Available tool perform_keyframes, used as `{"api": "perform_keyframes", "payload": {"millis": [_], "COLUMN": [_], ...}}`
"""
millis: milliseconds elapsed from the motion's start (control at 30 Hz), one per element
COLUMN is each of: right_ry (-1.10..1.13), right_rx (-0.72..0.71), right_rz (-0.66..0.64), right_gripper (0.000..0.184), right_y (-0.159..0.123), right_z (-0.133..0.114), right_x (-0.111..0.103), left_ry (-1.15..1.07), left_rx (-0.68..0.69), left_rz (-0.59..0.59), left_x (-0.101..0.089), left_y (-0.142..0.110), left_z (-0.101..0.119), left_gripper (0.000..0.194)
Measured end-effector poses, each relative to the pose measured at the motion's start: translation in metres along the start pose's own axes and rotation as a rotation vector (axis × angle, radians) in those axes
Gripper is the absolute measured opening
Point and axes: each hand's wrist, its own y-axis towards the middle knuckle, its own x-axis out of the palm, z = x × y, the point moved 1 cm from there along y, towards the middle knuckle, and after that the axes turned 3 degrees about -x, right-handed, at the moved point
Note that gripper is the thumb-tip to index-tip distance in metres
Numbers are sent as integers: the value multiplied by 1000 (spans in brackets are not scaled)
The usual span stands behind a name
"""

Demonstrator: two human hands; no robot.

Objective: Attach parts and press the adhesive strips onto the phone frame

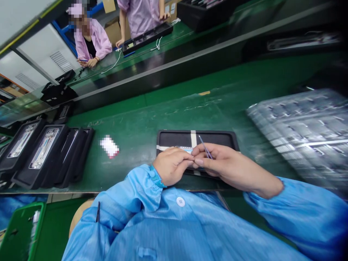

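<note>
Both hands meet over black tray [174,138] at bench's near edge: right hand [225,165] pinches tweezers [206,148], tips up; left hand [172,165] curled w/ fingertips steadying small part, grip hidden.

A green worktop [130,127] runs beside a dark conveyor [168,69], with a second green bench [152,45] beyond it, cardboard boxes [114,30] behind, and white panels [40,54] at left.

Matt black plastic tray [174,138], glossy green tabletop [136,123]
</note>
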Motion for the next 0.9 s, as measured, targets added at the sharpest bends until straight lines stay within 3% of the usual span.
{"api": "perform_keyframes", "payload": {"millis": [133,233,267,433,600,667,767,900], "right_ry": [-472,-727,-772,-863,-1143,-1307,-1456,-1512], "right_rx": [-309,-485,-510,-601,-728,-746,-765,-795], "right_rz": [246,304,303,314,393,434,391,307], "right_gripper": [57,33,27,33,28,25,26,28], "right_y": [-19,-32,-35,-47,-44,-35,-20,-10], "right_z": [-5,0,3,15,21,26,34,42], "right_x": [-5,0,2,5,-15,-26,-39,-45], "left_ry": [88,96,90,80,143,238,344,361], "left_rx": [10,67,81,55,10,-76,-186,-194], "left_rz": [40,83,92,53,34,-15,-132,-244], "left_x": [10,19,21,30,29,25,21,23], "left_y": [-1,-2,-3,-4,7,15,23,23], "left_z": [0,4,5,13,11,4,-6,-11], "left_gripper": [23,28,28,29,24,24,37,48]}}
